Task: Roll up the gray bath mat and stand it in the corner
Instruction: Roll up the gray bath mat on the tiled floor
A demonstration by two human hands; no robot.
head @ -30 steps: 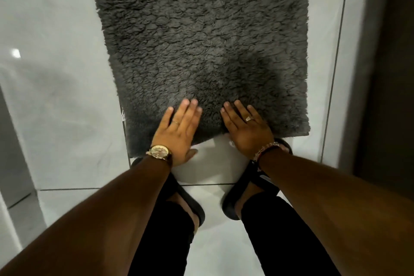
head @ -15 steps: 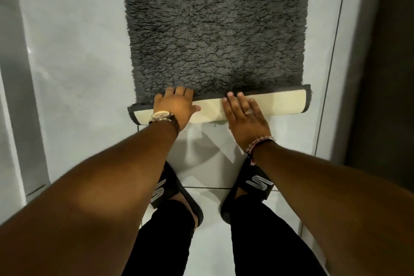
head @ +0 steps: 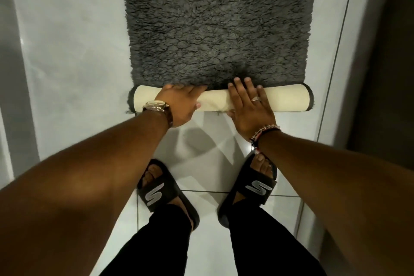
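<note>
Both hands rest on the rolled portion of the gray bath mat (head: 218,29), neither closed around it. Left hand (head: 181,105): palm over the roll, fingers curled across the top toward the shaggy pile, thumb on the near side. It cups the roll rather than clamps it. Right hand (head: 249,105): flat and spread, fingers (head: 237,87) reaching over the crest of the roll, tips touching the gray pile just beyond. A ring shows on one finger, a beaded bracelet (head: 265,133) at the wrist; a watch (head: 156,105) sits on the left wrist.

Roll (head: 284,98): a low cylinder lying across the mat's near end, cream backing turned outward, dark edging visible at both ends. It appears even from end to end, with no obvious skew. A loose thread or fringe shows at its near underside; detail too small to confirm.

Mat position: on the pale tiled floor (head: 71,51), running away from the person, whose feet in black slides (head: 161,188) stand just behind the roll.

Progress, as judged: early. Only the first turns are made; most of the mat lies flat ahead. Remaining: continue rolling to the far end, which lies out of view, then lift the bundle and stand it upright. No corner can be identified with certainty in this view; a darker vertical surface stands at the right.
</note>
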